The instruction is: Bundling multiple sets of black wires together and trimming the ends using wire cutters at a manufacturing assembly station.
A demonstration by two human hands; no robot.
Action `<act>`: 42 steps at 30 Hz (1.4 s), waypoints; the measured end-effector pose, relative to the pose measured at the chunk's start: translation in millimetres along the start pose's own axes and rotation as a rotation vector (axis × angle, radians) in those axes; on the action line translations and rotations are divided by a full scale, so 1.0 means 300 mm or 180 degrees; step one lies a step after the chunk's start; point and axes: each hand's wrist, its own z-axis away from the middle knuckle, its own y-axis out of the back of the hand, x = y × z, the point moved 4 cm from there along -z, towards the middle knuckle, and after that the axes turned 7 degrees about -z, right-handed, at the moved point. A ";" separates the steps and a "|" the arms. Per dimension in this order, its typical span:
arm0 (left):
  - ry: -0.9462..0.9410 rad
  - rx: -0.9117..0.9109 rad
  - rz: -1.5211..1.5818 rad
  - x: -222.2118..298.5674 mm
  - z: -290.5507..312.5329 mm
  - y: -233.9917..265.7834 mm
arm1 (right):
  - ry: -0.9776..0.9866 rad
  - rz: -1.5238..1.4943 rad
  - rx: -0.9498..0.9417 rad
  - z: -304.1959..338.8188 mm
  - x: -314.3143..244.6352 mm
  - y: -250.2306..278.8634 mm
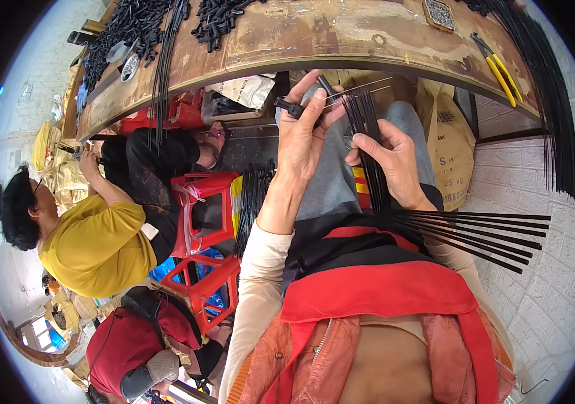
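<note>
My left hand (306, 131) is raised below the table edge, its fingers closed around short black plastic fittings (292, 108). Another black tube-shaped fitting (326, 85) sticks up between its fingers. Thin bright metal wires (368, 87) run rightward from that hand across the tops of the black rods. A bundle of slim black rods (366, 128) stands almost upright, pinched by the thumb and fingers of my right hand (392, 158). More black rods (483, 232) fan out to the right over my right forearm.
The wooden table (287, 47) carries piled black fittings (132, 34), yellow-handled pliers (499, 71) and a small tray of metal bits (440, 15). Long black rods (553, 114) overhang its right end. Red stools (210, 225) and a person in yellow (99, 236) are at left.
</note>
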 end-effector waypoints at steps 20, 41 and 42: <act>0.0256 0.0188 -0.0010 -0.015 0.003 0.012 | 0.0011 0.0030 -0.0025 -0.001 0.005 -0.003; 0.0152 0.0102 -0.0433 0.030 0.070 -0.022 | -0.0069 -0.0024 -0.0161 -0.014 -0.027 -0.016; 0.0198 0.0065 -0.0414 0.031 0.072 -0.026 | -0.0061 0.0081 -0.0212 -0.015 -0.028 -0.014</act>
